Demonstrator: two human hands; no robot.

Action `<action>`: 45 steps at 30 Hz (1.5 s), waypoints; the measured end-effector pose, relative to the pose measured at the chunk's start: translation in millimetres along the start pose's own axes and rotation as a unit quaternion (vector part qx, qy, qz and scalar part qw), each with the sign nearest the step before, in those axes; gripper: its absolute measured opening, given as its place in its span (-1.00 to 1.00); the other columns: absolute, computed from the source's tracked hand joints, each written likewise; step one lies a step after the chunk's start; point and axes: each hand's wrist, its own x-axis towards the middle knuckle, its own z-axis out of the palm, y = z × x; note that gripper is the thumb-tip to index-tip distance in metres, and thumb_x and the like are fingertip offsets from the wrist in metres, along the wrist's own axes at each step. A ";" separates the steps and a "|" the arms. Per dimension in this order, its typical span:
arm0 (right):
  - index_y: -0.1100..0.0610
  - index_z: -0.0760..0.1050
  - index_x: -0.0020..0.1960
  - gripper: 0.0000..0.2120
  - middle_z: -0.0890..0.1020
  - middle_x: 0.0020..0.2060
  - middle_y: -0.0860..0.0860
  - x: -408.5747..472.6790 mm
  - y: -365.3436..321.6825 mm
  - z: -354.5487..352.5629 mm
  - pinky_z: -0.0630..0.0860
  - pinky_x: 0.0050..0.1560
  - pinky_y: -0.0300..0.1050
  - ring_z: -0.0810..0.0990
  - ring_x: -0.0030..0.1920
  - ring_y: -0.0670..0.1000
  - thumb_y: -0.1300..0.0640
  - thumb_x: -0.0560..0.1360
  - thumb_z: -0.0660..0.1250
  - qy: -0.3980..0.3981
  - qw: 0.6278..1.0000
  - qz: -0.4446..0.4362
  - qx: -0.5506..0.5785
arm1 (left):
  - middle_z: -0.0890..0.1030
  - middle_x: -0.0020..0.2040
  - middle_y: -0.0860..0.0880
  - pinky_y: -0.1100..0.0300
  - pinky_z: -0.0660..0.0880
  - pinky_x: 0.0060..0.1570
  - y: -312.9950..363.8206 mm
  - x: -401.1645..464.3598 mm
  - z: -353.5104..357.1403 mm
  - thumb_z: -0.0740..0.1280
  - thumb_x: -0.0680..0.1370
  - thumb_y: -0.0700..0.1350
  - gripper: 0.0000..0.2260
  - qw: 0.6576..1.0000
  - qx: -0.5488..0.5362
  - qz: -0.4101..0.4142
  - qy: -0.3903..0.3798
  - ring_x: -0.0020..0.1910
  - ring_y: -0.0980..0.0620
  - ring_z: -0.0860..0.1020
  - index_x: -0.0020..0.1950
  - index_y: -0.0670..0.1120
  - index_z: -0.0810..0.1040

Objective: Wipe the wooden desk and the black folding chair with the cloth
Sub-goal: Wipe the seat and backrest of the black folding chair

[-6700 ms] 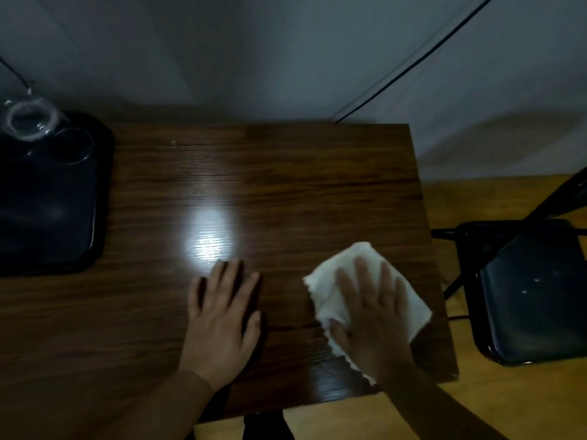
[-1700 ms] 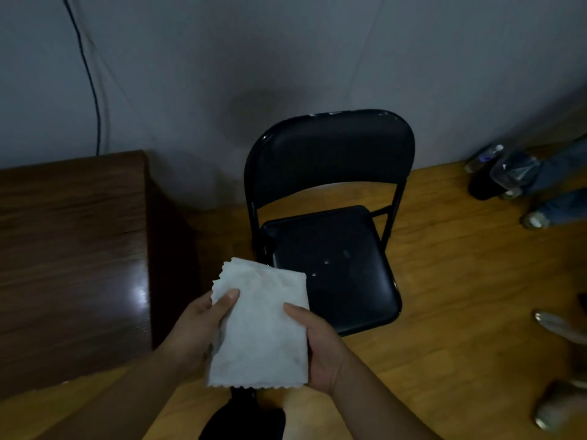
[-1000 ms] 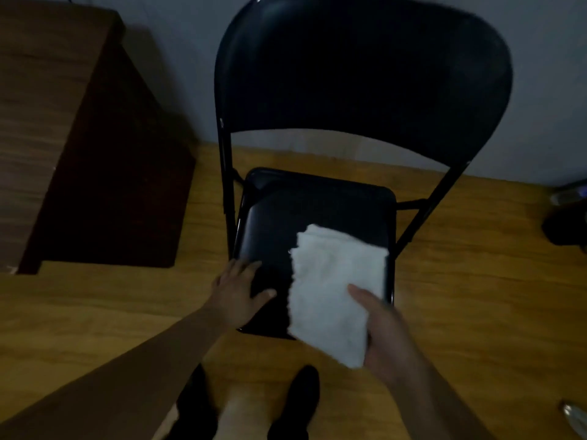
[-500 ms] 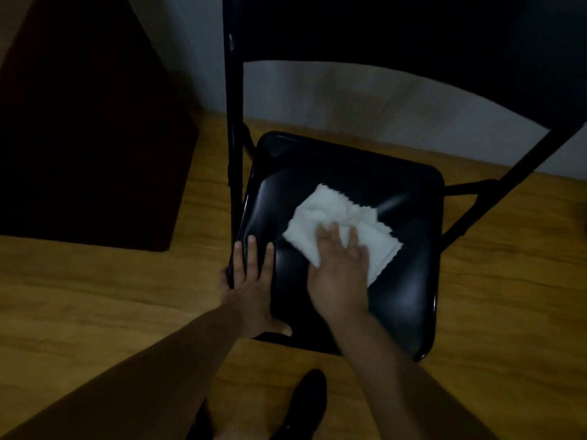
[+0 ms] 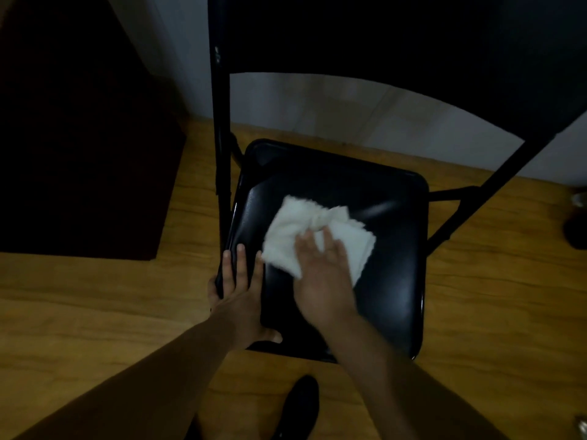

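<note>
The black folding chair (image 5: pixel 390 281) stands right below me, its backrest filling the top of the view. A white cloth (image 5: pixel 292 230) lies bunched on the seat's middle. My right hand (image 5: pixel 320 274) presses flat on the cloth's near part, fingers spread. My left hand (image 5: pixel 238 293) rests on the seat's front left corner, fingers over the seat and thumb along the front edge. The wooden desk (image 5: pixel 73 128) shows only as a dark side panel at the left.
Yellow wooden floor (image 5: pixel 95 312) surrounds the chair. A pale wall runs behind the backrest. A black shoe (image 5: pixel 301 404) sits just in front of the seat. Dark objects (image 5: pixel 576 230) lie at the right edge.
I turned from the desk to the chair and laid the cloth on the seat. In the last half second my right hand slid the cloth slightly left; the left hand stayed.
</note>
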 end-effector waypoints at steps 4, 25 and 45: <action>0.11 0.18 0.65 -0.30 0.22 0.64 0.06 -56.0 21.7 3.9 -0.19 0.62 0.16 -0.05 0.67 0.15 0.06 0.52 0.19 -0.073 0.986 -0.134 -0.075 | -0.81 0.32 -0.09 -0.40 -0.24 0.49 -0.6 0.5 1.9 0.50 0.18 0.46 0.45 1.000 -0.009 0.006 0.006 0.24 -0.11 -0.82 0.36 0.13 -0.75; -0.05 0.70 0.22 -0.59 0.75 0.16 0.07 -86.7 48.9 -81.5 0.69 -0.05 -0.05 0.74 0.12 0.10 -0.08 0.39 0.57 -0.145 0.727 0.247 0.625 | -0.80 0.33 -0.06 -0.38 -0.19 0.52 -0.7 2.2 7.3 0.37 0.35 0.44 0.26 0.999 -0.017 -0.001 0.037 0.28 -0.14 -0.78 0.50 0.04 -0.61; -0.16 -0.15 0.68 -0.25 -0.12 0.69 0.14 -111.1 99.1 31.1 0.03 0.52 0.54 -0.12 0.65 0.37 -0.46 0.58 -0.15 -0.025 0.984 0.097 -0.150 | -0.73 0.42 -0.02 -0.30 -0.30 0.50 -7.0 -11.5 0.6 0.53 0.37 0.27 0.32 0.992 -0.077 0.081 0.052 0.40 -0.11 -0.70 0.47 0.08 -0.63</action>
